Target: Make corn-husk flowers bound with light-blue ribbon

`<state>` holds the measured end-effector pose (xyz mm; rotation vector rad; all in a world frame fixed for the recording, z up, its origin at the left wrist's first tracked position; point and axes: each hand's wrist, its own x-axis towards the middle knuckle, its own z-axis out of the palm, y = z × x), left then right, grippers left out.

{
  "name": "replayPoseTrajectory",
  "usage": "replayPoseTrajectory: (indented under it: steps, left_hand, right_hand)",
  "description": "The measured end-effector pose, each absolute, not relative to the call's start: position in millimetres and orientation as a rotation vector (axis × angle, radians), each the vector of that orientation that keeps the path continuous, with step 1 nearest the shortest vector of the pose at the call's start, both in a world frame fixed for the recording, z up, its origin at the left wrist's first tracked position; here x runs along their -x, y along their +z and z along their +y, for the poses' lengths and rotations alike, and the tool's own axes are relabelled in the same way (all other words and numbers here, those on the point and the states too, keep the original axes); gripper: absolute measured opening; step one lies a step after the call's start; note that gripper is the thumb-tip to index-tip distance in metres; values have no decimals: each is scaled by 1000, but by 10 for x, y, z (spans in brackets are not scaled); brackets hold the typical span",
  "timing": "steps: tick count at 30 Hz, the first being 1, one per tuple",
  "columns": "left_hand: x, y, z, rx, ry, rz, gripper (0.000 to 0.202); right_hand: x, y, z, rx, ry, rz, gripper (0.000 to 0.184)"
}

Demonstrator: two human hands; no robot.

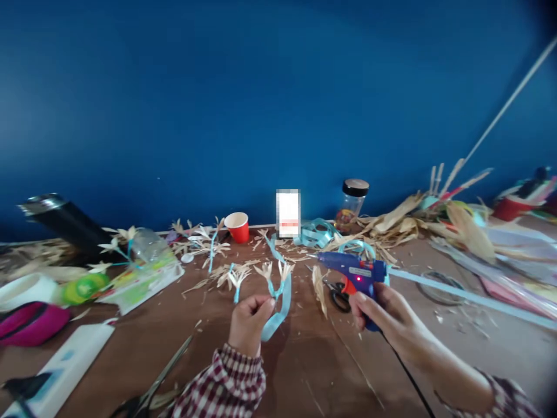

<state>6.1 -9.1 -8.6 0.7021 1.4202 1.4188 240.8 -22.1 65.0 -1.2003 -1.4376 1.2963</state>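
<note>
My left hand [252,319] is closed in a pinch on small husk flowers [274,278] whose stems are wrapped in light blue. A light blue ribbon [282,313] hangs in a loop beside the fingers. To the right, my right hand [383,310] grips a blue glue gun [357,270] by its handle, nozzle pointing left and a red light lit on its side. The nozzle is apart from the flowers. Another husk flower [237,280] lies just left of them on the brown table [300,360]. Black-handled scissors [338,296] lie behind the glue gun, partly hidden.
A red paper cup [237,226], a ribbon coil [317,232] and a black-lidded jar [351,203] stand along the blue wall. Open scissors [161,374] and a white power strip [73,368] lie front left. Dried husks [400,217] are piled right. The gun's cord [407,371] trails forward.
</note>
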Motion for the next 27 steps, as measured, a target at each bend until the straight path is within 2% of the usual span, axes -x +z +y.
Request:
replayPoseTrajectory:
  steps: [5, 10, 27]
  left_hand:
    - [30, -32, -60, -735, 1419, 1518, 24]
    - [12, 91, -79, -871, 1515, 1704, 19]
    - [-15, 92, -78, -879, 1446, 1691, 19]
  right_hand:
    - [-2067, 521, -182, 1211, 1382, -1629, 27]
    - [-1928, 407, -233, 1291, 1334, -1726, 27]
    - [-1928, 320, -216, 1310, 1344, -1770, 27]
